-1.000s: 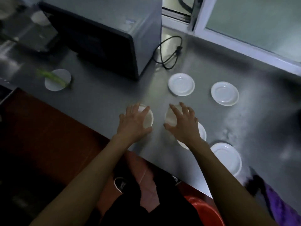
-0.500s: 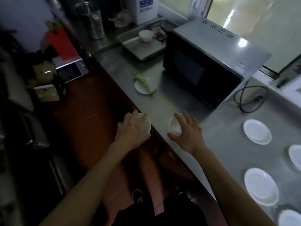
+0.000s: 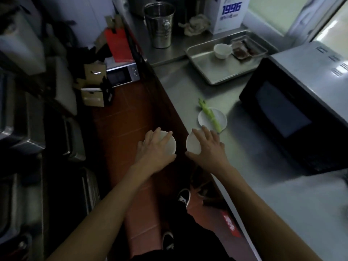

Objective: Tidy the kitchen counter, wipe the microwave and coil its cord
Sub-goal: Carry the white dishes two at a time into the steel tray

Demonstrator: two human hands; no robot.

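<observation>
My left hand (image 3: pixel 154 151) was closed over a small white bowl (image 3: pixel 170 143), fingers spread across its top, and my right hand (image 3: pixel 208 147) gripped a second white bowl (image 3: pixel 192 145) the same way. A second earlier both bowls had been low over the steel counter (image 3: pixel 282 213) among four white saucers. Half a second ago I had swung left, with three saucers left in view on the right. By now those saucers had gone out of view entirely, and my hands were carrying the bowls at the counter's left edge: the left one over the red floor (image 3: pixel 120 117), the right one just over the edge.

The microwave (image 3: pixel 293 113) had shifted from the far left of my view to the right side, its dark door facing me. Its cord, seen behind it in both earlier views, was no longer visible. A white plate (image 3: pixel 205 119) with a green stalk (image 3: pixel 209 114) lying across it sat just beyond my right fingertips, close but apart. Farther off a metal tray (image 3: pixel 207 66) held a white cup (image 3: pixel 222 50), with a steel bucket (image 3: pixel 160 25) beyond it to the left and a white box (image 3: pixel 228 14) to the right.
</observation>
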